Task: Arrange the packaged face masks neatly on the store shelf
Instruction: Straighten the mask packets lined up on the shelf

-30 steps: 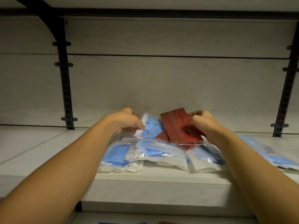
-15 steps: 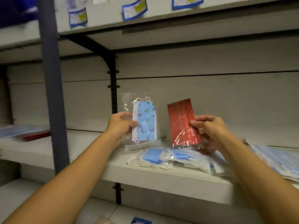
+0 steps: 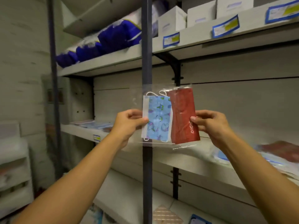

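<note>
Fingers of the left hand pinch the left edge of a clear plastic pkg holding a light-blue patterned face mask, thumb on its front. The right hand grips the right edge of a clear pkg w/ a dark-red folded face mask, its thumb pressed beside white lettering. Both pkgs stand upright in the air, side by side, inner edges overlapping, in front of a dark metal shelving upright and above the pale grey middle shelf. More bagged masks, blue and red, lie blurred on that shelf at right; others lie on its left section. On the upper shelf: dark-blue soft packs at left, white cardboard boxes at right, blue-bordered price labels along the front edge.
</note>
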A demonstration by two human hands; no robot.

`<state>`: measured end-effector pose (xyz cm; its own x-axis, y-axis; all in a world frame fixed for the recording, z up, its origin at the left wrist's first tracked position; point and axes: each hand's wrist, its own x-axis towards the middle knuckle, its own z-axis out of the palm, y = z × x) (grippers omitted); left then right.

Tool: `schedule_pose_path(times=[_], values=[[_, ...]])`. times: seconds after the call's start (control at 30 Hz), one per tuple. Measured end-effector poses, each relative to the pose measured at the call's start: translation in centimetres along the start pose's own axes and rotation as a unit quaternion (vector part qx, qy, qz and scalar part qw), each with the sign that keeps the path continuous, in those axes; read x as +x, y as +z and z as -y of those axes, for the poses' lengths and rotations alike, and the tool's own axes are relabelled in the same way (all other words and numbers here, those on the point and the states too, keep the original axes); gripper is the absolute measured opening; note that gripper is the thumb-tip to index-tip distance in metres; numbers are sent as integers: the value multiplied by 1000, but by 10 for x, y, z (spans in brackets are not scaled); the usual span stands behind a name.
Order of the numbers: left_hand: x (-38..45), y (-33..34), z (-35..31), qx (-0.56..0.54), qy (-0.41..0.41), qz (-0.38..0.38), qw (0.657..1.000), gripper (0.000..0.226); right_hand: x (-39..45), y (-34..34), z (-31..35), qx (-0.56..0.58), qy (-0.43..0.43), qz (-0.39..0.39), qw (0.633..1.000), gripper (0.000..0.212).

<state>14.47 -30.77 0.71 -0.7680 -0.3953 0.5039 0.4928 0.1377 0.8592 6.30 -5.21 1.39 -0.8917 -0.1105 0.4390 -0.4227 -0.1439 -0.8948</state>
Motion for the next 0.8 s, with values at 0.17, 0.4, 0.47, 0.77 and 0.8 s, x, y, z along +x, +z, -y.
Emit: schedule_pose_path(times=[0.17,0.4,0.47,0.77,0.8], values=[[4,-88,-7,22,-14,-49,998,19,-24,85,4,-44,0,11,999,13],[17,-202,-4,29,-46,-113,992,15,-37,190,-5,-49,19,41,998,13],[22,-234,-2,31,-65,-127,989,14,-35,212,-11,-48,31,42,997,14],[33,-332,5,14,-94,-213,972,16,-27,282,-31,-33,81,38,995,25],[35,-340,8,13,-93,-221,971,15,-25,290,-33,-29,86,40,995,24]])
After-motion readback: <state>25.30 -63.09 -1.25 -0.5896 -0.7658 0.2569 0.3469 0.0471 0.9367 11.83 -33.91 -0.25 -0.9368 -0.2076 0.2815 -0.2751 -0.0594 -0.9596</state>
